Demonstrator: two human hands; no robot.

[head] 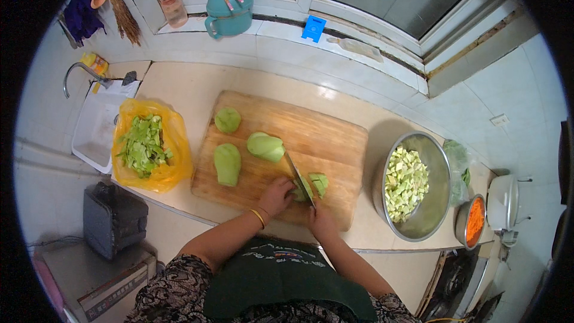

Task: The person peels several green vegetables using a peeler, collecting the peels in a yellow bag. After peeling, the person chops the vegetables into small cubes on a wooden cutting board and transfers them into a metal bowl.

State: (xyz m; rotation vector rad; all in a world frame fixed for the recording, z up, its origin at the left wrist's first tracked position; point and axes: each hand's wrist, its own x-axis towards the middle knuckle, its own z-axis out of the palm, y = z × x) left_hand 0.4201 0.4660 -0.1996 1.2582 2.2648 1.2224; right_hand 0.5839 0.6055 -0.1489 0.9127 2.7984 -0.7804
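A kitchen knife point(296, 172) is in my right hand point(323, 223), its blade over a piece of peeled green vegetable point(301, 189) on the wooden cutting board point(332, 130). My left hand point(277, 196) rests its fingertips on the left side of that piece. Cut pieces point(319, 184) lie just right of the blade. Farther left on the board are a large peeled green vegetable point(265, 146), another upright on the board's left side point(227, 164), and a rounded chunk point(228, 120).
Left stands a yellow plastic bag point(179, 157) of green peelings, beside a white sink point(92, 130). To the right are a large steel bowl point(437, 188) of diced vegetable, a smaller bowl point(462, 224) of orange shreds and a white pot point(497, 202). A teal lidded container point(231, 13) stands on the windowsill.
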